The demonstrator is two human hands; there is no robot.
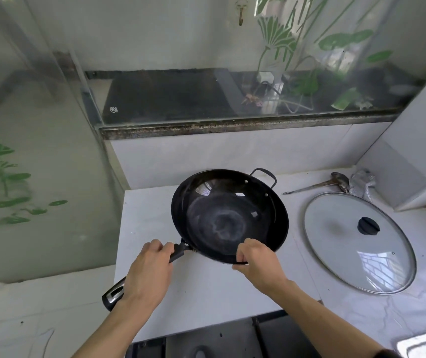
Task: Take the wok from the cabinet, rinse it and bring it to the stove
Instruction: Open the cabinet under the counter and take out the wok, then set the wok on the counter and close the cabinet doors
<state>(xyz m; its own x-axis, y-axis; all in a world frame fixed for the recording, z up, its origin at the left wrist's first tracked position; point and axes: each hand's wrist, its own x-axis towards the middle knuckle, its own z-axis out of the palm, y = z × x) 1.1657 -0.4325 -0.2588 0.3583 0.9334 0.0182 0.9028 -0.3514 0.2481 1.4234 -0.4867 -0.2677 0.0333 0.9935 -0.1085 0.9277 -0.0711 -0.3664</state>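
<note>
From the head camera, looking down over the person's forearms, a black wok (230, 215) sits at the middle of a white tiled bench (206, 293), its dark bowl empty and shiny with window reflections. Its long black handle (119, 288) runs out from the wok's near-left edge, past the bench's left edge. The left hand (150, 270) is wrapped around that handle close to the wok, its grip closed tight on it, with the handle's metal-capped end sticking out below the wrist. The right hand (255, 262) is at the wok's near rim, fingers curled and pinched on something thin and dark at the rim; I cannot tell exactly what it is. On the wok's far side a small loop handle (264, 175) stands up from the rim.

Right of the wok, apart from it, a glass lid (359, 244) with a black knob lies flat on the bench. Beyond the lid, a worn metal spatula (317, 186) lies near the wall, just beside a crumpled piece of foil (362, 183). Behind the wok, above a tiled step, a black induction cooktop (160, 99) rests on a higher dark-edged ledge, with a clear panel printed with green leaves (279, 34) to its right.
</note>
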